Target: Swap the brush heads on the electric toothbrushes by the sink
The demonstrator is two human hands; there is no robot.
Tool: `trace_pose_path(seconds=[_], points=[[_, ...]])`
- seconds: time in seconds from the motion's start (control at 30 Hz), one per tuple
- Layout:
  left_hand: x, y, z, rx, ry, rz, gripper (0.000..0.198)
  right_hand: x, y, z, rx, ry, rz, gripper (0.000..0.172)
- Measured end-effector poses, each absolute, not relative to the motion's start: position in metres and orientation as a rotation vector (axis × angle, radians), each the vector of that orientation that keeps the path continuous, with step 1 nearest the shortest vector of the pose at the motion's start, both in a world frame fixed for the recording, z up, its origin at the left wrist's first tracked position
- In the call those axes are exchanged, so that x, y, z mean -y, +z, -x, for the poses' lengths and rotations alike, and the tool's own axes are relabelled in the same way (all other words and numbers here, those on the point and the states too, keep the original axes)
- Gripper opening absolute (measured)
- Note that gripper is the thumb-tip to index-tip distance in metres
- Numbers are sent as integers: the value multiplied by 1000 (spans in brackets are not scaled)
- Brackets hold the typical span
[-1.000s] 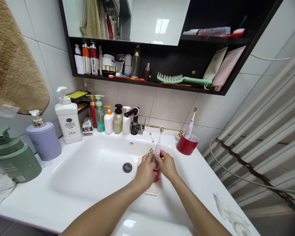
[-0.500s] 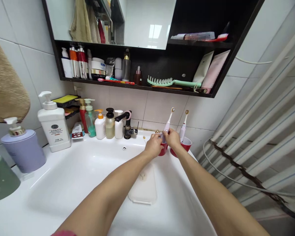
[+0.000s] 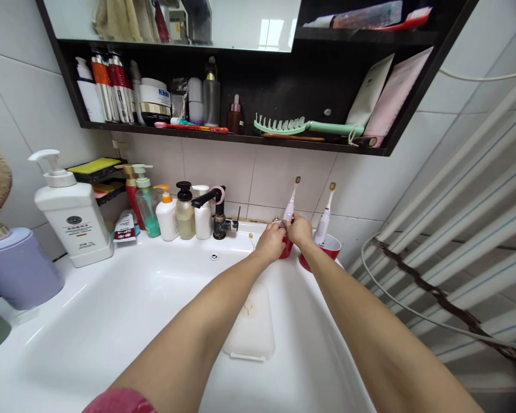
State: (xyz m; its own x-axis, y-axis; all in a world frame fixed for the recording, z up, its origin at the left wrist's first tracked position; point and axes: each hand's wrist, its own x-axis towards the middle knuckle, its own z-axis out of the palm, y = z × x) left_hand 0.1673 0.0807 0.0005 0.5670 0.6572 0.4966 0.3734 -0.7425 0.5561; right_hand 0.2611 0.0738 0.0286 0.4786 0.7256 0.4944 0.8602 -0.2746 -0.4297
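At the back right corner of the white sink [image 3: 176,310], my left hand [image 3: 272,242] and my right hand [image 3: 300,230] close around a red cup [image 3: 287,248] from its two sides. A white electric toothbrush [image 3: 289,209] stands in this cup, head up and tilted slightly right. My fingers hide its lower end and most of the cup. Just right of my right hand, a second red cup [image 3: 333,245] with a white inside holds another electric toothbrush [image 3: 322,226], also head up.
A black faucet [image 3: 220,215] stands left of my hands, with several pump bottles [image 3: 167,221] beyond. A pale flat case [image 3: 250,327] lies in the basin under my forearms. Above hangs a dark cabinet [image 3: 232,137] holding a green hairbrush [image 3: 331,128]. White pipes [image 3: 447,229] line the right.
The view has moved closer to the cabinet. My hands and the first cup have shifted slightly back toward the wall, and the gap to the second cup looks a little wider.
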Motion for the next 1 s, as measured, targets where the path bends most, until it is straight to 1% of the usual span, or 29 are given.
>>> trace_pose_path(seconds=[0.07,0.2,0.3,0.37,0.43,0.5,0.6,0.7,0.73,0.77,0.83,0.87,0.93,1.0], points=[[-78,2,-163,-839,1028,-2361,29,-72,29,-261,1301,-258,2049,24],[-70,10,-147,-916,1108,-2176,36,-59,33,-253,1222,-296,1996,37],[-58,26,-132,-956,1127,-2019,46,-35,42,-232,1182,-147,1755,45],[-44,43,-120,-813,1150,-1835,59,-13,52,-212,1188,98,1468,54],[-25,64,-105,-500,1155,-1568,70,12,64,-189,1175,332,1167,63],[-4,84,-90,-195,1114,-1369,76,35,78,-169,1151,476,920,67],[22,102,-71,0,1062,-1298,80,61,95,-149,1140,582,732,68],[34,108,-59,25,1054,-1268,83,72,102,-139,1111,633,695,65],[36,109,-57,5,1065,-1238,81,74,103,-138,1081,642,698,59],[37,109,-55,-35,1075,-1194,74,74,103,-136,1039,647,706,49],[39,110,-51,-161,1060,-1090,45,75,104,-134,938,653,746,22],[39,110,-49,-228,1022,-1052,37,75,104,-133,897,658,775,23],[40,111,-47,-323,911,-1030,49,75,104,-131,865,687,839,39],[41,111,-45,-361,817,-1065,56,76,103,-129,891,730,901,46]])
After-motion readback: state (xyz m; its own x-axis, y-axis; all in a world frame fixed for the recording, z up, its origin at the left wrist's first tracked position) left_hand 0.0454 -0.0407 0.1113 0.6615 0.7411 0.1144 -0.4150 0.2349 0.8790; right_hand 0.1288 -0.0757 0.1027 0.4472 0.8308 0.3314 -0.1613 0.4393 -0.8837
